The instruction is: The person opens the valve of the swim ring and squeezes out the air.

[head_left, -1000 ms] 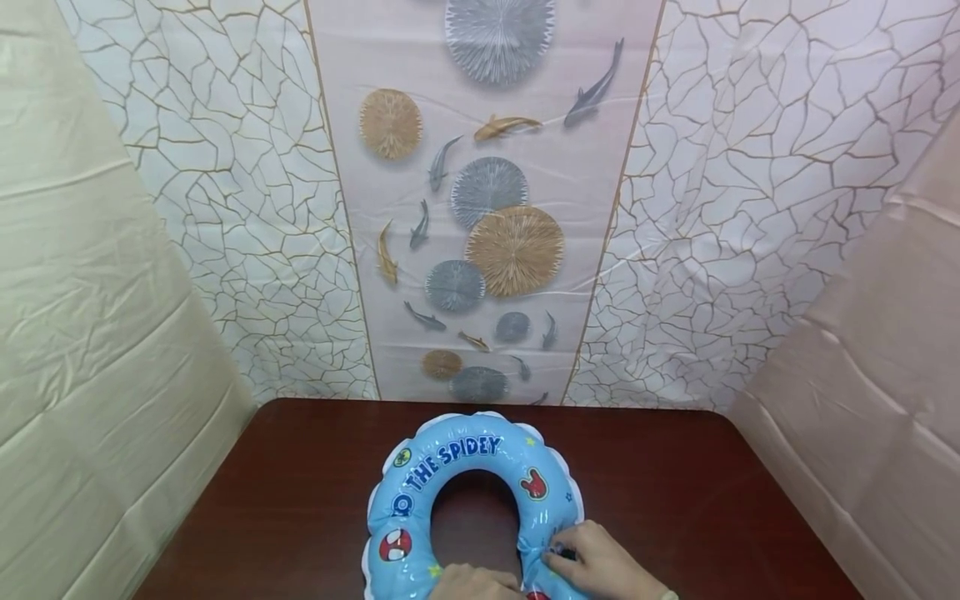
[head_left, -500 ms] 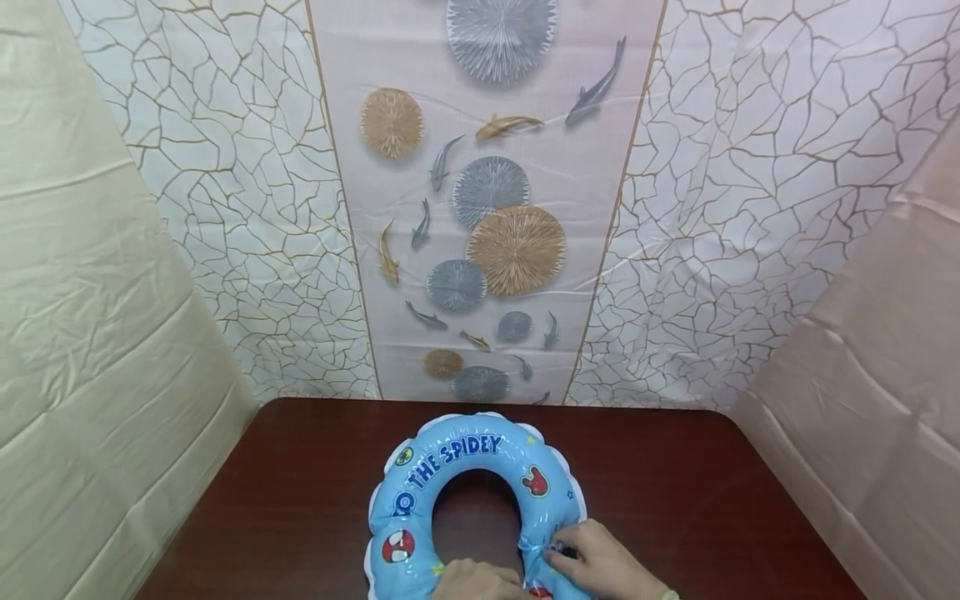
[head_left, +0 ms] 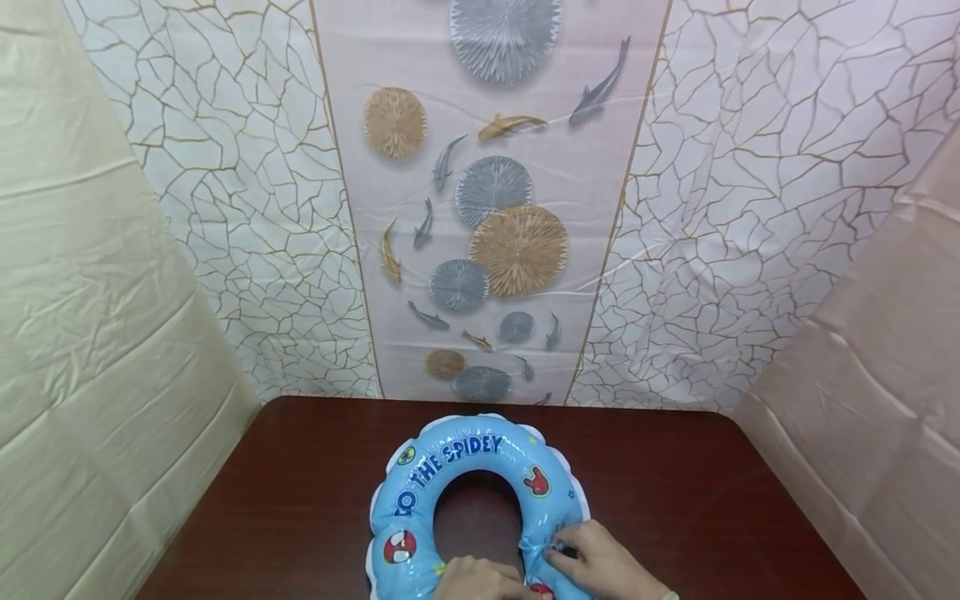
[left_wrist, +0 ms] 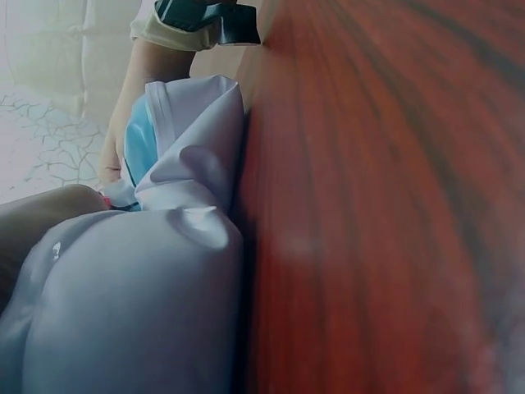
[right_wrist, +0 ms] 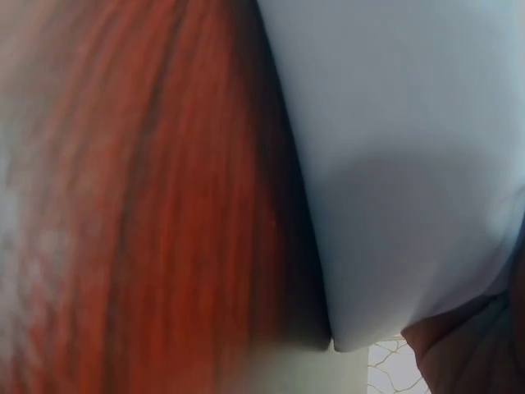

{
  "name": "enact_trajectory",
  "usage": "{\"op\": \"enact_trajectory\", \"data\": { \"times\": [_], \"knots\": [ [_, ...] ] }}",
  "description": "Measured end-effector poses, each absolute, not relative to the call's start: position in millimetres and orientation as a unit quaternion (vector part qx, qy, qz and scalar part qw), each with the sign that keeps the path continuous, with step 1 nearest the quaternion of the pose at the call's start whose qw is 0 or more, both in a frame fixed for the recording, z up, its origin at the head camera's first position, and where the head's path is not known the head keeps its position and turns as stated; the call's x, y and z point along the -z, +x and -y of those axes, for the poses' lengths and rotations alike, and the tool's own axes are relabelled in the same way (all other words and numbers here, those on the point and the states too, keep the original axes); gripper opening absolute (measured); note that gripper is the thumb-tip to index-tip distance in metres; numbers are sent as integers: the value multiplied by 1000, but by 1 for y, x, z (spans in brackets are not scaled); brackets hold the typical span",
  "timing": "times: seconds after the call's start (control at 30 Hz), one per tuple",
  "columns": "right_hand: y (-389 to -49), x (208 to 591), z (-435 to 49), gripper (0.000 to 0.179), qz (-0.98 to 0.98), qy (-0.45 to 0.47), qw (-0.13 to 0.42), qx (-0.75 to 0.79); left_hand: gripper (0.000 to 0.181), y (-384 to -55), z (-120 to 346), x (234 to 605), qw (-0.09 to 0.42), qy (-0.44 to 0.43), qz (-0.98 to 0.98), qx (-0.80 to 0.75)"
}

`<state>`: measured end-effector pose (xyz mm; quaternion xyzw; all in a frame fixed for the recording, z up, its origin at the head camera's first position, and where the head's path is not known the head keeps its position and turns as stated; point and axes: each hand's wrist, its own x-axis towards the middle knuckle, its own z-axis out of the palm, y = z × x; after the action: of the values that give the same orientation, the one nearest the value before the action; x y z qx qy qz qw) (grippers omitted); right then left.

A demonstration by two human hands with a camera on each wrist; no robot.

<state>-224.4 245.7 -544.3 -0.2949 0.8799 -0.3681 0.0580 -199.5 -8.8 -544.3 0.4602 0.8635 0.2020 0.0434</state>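
Observation:
A light blue inflatable swim ring [head_left: 408, 500] with scalloped white edging and printed cartoon emblems lies on the table near its front edge. My left hand [head_left: 480, 580] grips its near part with bent fingers; the lower hand is cut off by the frame. On the ring's right side, where the vinyl is creased, my right hand [head_left: 603, 563] pinches the material with thumb and fingers, a small dark spot showing between them. In the left wrist view, the ring's pale underside [left_wrist: 139, 304] bulges and puckers. The right wrist view shows its smooth pale side [right_wrist: 402, 107] close up.
The dark red-brown wooden table [head_left: 690, 492] extends around the ring. Behind stands a patterned cloth backdrop [head_left: 517, 250] with fish and round motifs. Beige cloth walls [head_left: 97, 350] close off both sides. A dark strap [left_wrist: 234, 25] sits on the right wrist.
The whole head view has shifted very slightly, so the ring sits a few pixels further right. Both hands keep their places on the ring.

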Motion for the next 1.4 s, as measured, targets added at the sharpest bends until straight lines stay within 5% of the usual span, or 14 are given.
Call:
{"op": "enact_trajectory", "data": {
  "times": [0.2,0.37,0.47,0.67,0.77,0.97,1.07,1.27,1.4],
  "knots": [
    [-225,547,-247,29,-880,-299,53,366,36,-195,11,542,25,464,-864,-196],
    [-227,546,-247,32,-878,-294,59,373,54,-192,19,541,-101,441,-882,-129],
    [-226,547,-247,32,-875,-298,65,376,77,-189,34,531,-148,357,-919,-77],
    [-226,545,-245,31,-883,-283,77,366,143,-192,82,500,-39,100,-978,-176],
    [-227,545,-246,31,-887,-282,78,358,154,-197,95,502,40,57,-969,-238],
    [-226,547,-248,30,-888,-278,82,357,147,-201,94,519,103,102,-946,-291],
    [-226,547,-247,31,-885,-282,81,362,130,-202,90,534,49,180,-951,-247],
    [-226,547,-244,32,-872,-326,53,361,82,-196,74,563,-155,241,-953,-100],
    [-226,547,-243,32,-871,-324,58,365,88,-198,70,563,-135,239,-956,-106]
  ]
}}
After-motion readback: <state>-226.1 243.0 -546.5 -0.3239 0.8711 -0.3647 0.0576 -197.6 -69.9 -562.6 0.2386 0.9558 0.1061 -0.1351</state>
